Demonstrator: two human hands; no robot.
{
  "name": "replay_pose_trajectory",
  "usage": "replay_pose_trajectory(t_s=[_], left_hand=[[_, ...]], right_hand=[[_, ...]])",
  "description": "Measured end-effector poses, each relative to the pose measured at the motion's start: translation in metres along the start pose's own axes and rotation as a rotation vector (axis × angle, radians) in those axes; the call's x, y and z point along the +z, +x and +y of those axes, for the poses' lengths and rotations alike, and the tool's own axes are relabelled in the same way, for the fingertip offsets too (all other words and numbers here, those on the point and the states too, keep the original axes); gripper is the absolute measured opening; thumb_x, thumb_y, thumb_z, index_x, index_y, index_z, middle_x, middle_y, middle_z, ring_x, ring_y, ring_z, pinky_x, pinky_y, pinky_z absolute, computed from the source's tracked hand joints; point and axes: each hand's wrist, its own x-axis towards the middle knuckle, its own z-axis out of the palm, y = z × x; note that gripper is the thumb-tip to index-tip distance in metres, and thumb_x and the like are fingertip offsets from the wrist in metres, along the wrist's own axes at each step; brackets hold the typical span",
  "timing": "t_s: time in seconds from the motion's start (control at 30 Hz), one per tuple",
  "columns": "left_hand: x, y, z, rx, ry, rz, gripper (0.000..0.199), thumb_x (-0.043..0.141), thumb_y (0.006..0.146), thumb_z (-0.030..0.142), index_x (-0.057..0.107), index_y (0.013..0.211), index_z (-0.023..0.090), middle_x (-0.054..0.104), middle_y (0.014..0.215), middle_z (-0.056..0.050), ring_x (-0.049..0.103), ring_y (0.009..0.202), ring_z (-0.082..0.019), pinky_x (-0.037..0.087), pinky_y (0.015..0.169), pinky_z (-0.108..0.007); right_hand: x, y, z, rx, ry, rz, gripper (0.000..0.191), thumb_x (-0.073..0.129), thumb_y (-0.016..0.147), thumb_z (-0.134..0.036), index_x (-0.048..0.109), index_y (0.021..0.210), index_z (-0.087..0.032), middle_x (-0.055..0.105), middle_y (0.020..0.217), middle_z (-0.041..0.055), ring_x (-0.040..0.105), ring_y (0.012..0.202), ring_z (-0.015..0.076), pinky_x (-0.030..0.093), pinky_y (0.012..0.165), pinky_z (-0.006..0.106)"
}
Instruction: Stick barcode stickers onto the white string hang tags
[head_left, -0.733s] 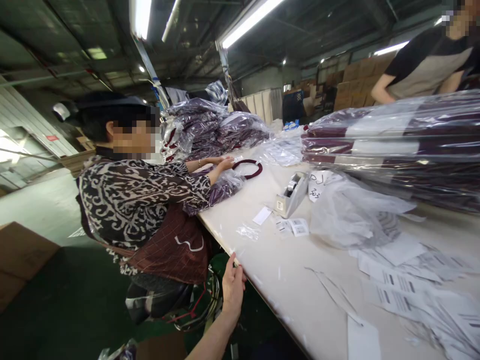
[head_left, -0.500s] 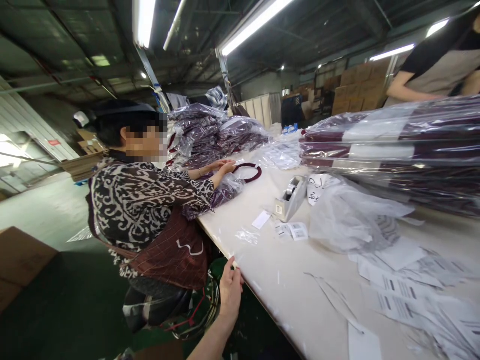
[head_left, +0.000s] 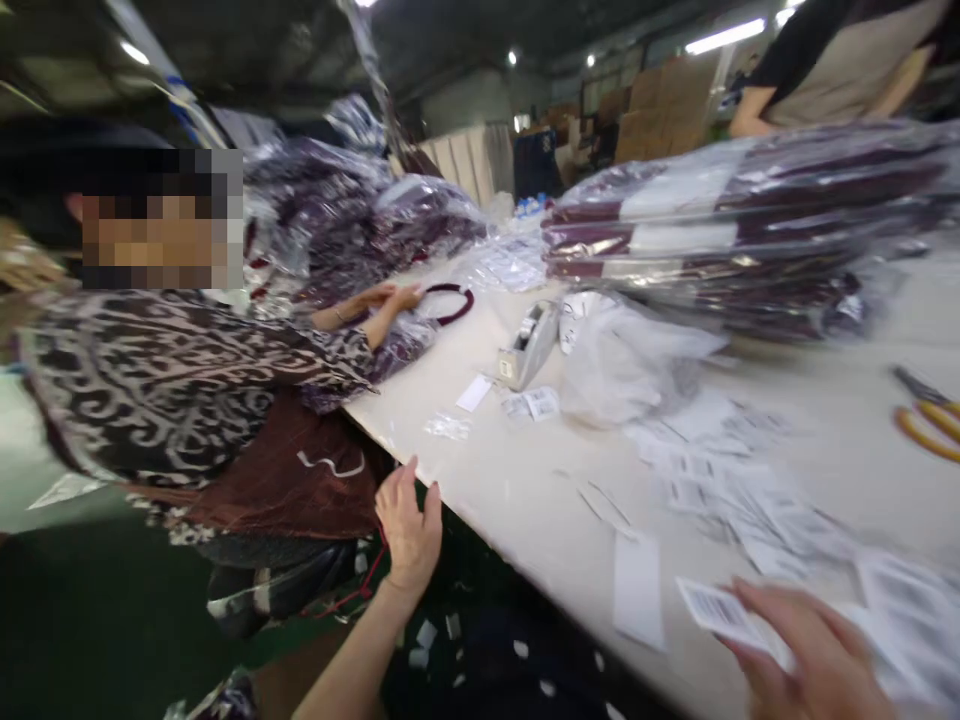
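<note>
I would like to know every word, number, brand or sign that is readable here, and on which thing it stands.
No text can be read.
Held label in the right hand: dark bars, print too blurred.
White paper beside the plastic bag: dark marks, too blurred.
Sticker on the tape dispenser: too small.
Loose labels on the table: too blurred.

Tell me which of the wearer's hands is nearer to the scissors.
Right. The right hand, holding a label, is on the near side of the scissors, apart from them; the left hand is far to their left, by the edge of the table.
</note>
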Motion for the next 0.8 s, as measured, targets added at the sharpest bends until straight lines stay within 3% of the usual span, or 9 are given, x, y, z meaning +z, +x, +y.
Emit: replay_pose_trajectory(t_s=[0.07,0.13,0.3,0.4,0.57,0.8], left_hand=[[-0.007,0.001,0.027,0.118,-0.108,-0.118,0.029,0.055,0.079,0.029,0.063,0.103,0.015,0.062,0.101,-0.012,0.052,0.102,-0.025,0.036,0.096,-0.042],[-0.009,-0.003,0.058,0.045,-0.305,-0.287,0.021,0.058,0.077,0.028,0.066,0.094,0.018,0.065,0.095,-0.007,0.055,0.096,-0.022,0.038,0.093,-0.037],[-0.007,-0.027,0.135,-0.675,-0.935,-1.075,0.022,0.066,0.070,0.034,0.066,0.079,0.013,0.065,0.072,-0.005,0.058,0.069,-0.015,0.044,0.064,-0.026],[-0.003,-0.035,0.162,-0.913,-1.124,-1.355,0.025,0.068,0.067,0.035,0.063,0.071,0.011,0.060,0.062,-0.004,0.054,0.056,-0.012,0.040,0.052,-0.022],[0.003,-0.030,0.174,-0.974,-1.182,-1.510,0.024,0.067,0.068,0.033,0.060,0.065,0.011,0.054,0.056,-0.002,0.050,0.049,-0.010,0.036,0.044,-0.020],[0.001,-0.030,0.177,-0.975,-1.161,-1.562,0.019,0.065,0.068,0.029,0.060,0.062,0.012,0.054,0.052,-0.002,0.048,0.044,-0.009,0.038,0.041,-0.019]], right_hand=[[-0.007,0.015,-0.009,-0.065,0.000,0.061,0.025,0.053,0.086,-0.039,0.057,0.102,-0.021,0.066,0.077,0.0050,0.063,0.074,0.0221,0.047,0.075,0.039],[-0.007,0.026,-0.017,-0.094,0.005,0.096,0.029,0.049,0.088,-0.042,0.054,0.105,-0.019,0.066,0.076,0.0041,0.063,0.072,0.0197,0.046,0.078,0.039],[-0.002,0.035,-0.027,-0.130,-0.023,0.061,0.030,0.050,0.087,-0.042,0.053,0.101,-0.016,0.066,0.075,0.0052,0.063,0.071,0.0175,0.046,0.078,0.037],[-0.005,0.033,-0.030,-0.158,-0.027,0.061,0.023,0.053,0.086,-0.035,0.053,0.099,-0.015,0.065,0.072,0.0044,0.063,0.068,0.0162,0.047,0.076,0.035],[-0.005,0.028,-0.029,-0.177,-0.015,0.040,0.025,0.056,0.084,-0.035,0.053,0.100,-0.015,0.065,0.073,0.0037,0.063,0.070,0.0158,0.047,0.077,0.034],[-0.004,0.023,-0.029,-0.180,0.006,0.028,0.027,0.055,0.084,-0.037,0.052,0.102,-0.016,0.066,0.074,0.0033,0.063,0.070,0.0156,0.048,0.077,0.035]])
